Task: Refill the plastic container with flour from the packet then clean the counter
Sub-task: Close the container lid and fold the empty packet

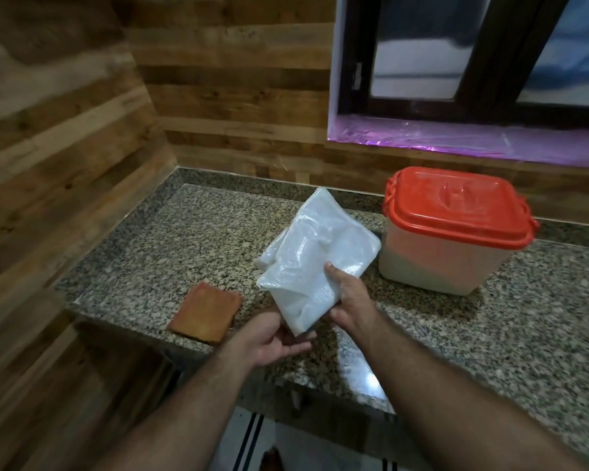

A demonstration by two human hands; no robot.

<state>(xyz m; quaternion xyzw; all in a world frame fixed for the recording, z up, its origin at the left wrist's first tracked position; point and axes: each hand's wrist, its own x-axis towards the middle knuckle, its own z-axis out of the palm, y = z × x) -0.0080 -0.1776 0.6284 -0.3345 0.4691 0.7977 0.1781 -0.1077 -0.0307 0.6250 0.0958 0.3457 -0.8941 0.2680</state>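
A speckled granite counter (184, 239) in grey, black and tan runs along two walls and ends in a corner at the left. Its polished top throws back a pale patch of light near the front edge. A raised granite strip runs along the back where the counter meets the wall. Both walls (218, 79) are clad in horizontal wood-look planks of mixed brown tones. At the upper right a dark-framed window (473, 52) sits in a recess, and its sill (456, 139) is covered with a shiny purple film.

The packet (312, 256), a white plastic bag of flour, is held up above the counter, tilted with its far end pointing to the back wall. The right hand (346, 300) grips its near right edge, thumb on top and fingers curled beneath. The left hand (279, 338) lies palm up with relaxed fingers under the packet's lowest corner, supporting it.

The plastic container (449, 256) stands on the counter just to the right of the packet, near the back wall below the window. Its walls are translucent white, and its red lid (456, 209) is closed on top.

A folded orange-brown cloth (206, 312) lies flat near the front edge of the counter, left of the hands. Below the counter edge a pale floor (306, 443) with dark stripes is visible.
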